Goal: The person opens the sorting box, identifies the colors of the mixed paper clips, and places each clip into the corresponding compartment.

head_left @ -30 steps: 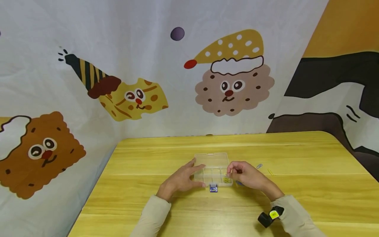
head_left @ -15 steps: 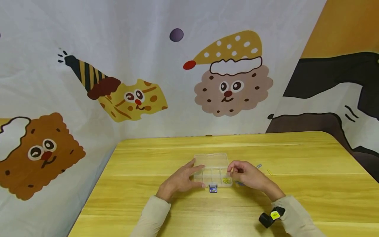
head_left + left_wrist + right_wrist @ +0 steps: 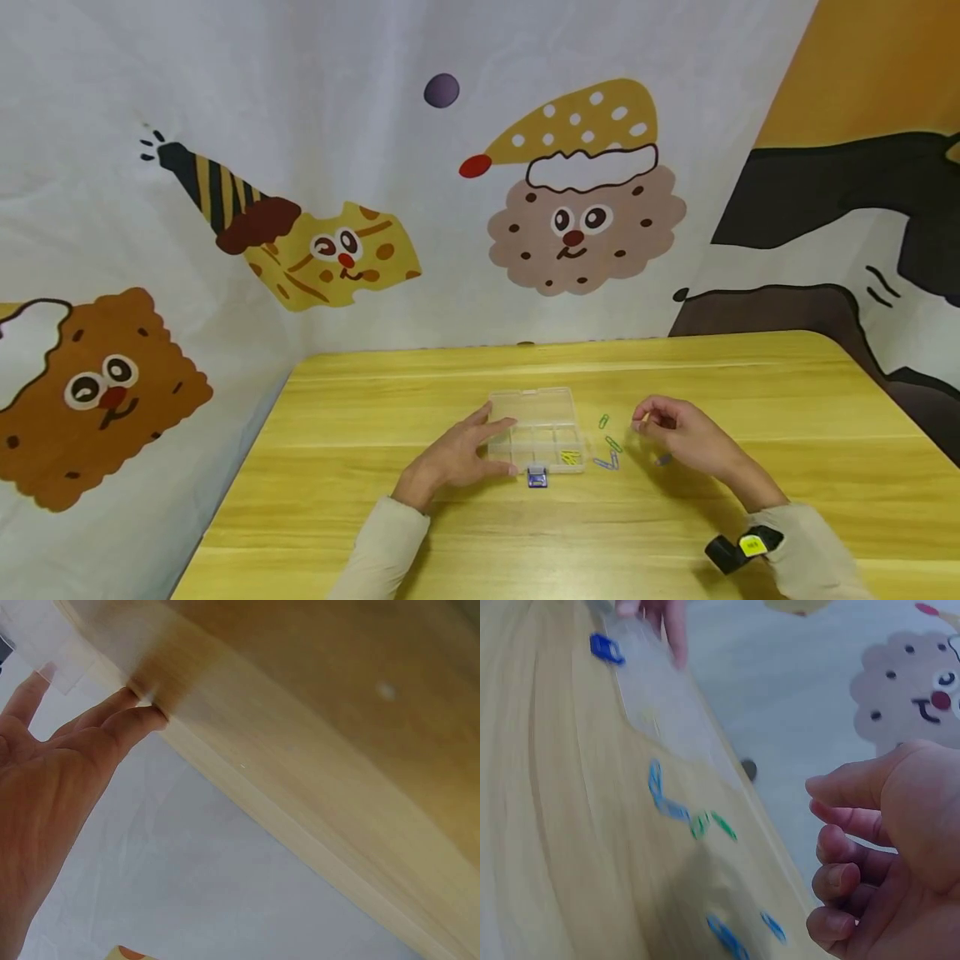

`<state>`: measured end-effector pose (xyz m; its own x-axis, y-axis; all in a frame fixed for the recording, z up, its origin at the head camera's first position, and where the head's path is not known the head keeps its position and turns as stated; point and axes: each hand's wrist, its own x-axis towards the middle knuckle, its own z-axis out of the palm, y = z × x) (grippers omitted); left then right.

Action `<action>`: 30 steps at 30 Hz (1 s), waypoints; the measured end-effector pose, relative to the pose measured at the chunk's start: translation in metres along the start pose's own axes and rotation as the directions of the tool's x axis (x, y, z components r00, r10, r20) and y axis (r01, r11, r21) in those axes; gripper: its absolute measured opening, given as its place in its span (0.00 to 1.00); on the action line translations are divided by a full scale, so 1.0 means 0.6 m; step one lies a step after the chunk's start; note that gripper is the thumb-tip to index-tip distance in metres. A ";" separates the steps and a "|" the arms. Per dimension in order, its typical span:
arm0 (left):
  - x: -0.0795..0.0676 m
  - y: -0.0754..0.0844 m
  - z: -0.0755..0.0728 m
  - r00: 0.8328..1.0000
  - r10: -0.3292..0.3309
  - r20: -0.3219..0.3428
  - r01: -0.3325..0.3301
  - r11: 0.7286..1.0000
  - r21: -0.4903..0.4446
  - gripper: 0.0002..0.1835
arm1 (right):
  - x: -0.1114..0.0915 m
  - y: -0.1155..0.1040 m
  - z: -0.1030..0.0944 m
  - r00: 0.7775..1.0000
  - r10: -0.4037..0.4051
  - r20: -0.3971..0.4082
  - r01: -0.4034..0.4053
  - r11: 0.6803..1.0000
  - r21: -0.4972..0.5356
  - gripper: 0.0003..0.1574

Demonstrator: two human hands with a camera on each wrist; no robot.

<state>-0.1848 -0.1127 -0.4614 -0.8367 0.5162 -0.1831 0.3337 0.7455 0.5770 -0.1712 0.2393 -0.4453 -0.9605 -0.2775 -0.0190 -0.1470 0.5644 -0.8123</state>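
Observation:
A clear plastic compartment box stands on the table with its lid raised at the back. Several yellow paper clips lie in its front right compartment. My left hand rests at the box's left end, thumb along the front edge and fingers spread, fairly straight, over the side and lid. My right hand hovers right of the box, fingers loosely bent; in the right wrist view nothing shows between thumb and forefinger. Between box and hand lie green paper clips and blue paper clips.
A small blue rectangular piece lies at the box's front edge. More blue clips lie below the right hand. The wooden table meets a cartoon-print cloth at its back. A black wrist camera sits on the right wrist.
My right hand has moved from the box's right end off to the right, uncovering green and blue clips. The left hand has stayed on the box.

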 end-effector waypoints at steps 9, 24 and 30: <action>0.000 -0.001 0.000 1.000 0.008 0.000 -0.008 1.000 -0.002 0.38 | -0.019 0.044 -0.035 0.993 -0.018 -0.115 0.000 0.988 -0.154 0.03; 0.000 -0.002 0.000 1.000 0.009 0.002 -0.009 1.000 -0.006 0.39 | -0.029 0.089 -0.048 0.986 0.062 -0.156 -0.096 0.971 -0.220 0.09; 0.000 -0.002 0.000 1.000 0.004 0.005 -0.004 1.000 -0.011 0.39 | -0.030 0.097 -0.048 0.988 0.064 -0.144 -0.094 0.972 -0.215 0.10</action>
<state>-0.1854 -0.1135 -0.4622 -0.8334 0.5209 -0.1847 0.3318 0.7389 0.5865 -0.1695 0.2993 -0.4758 -0.9919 -0.1260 0.0131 -0.1030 0.7422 -0.6622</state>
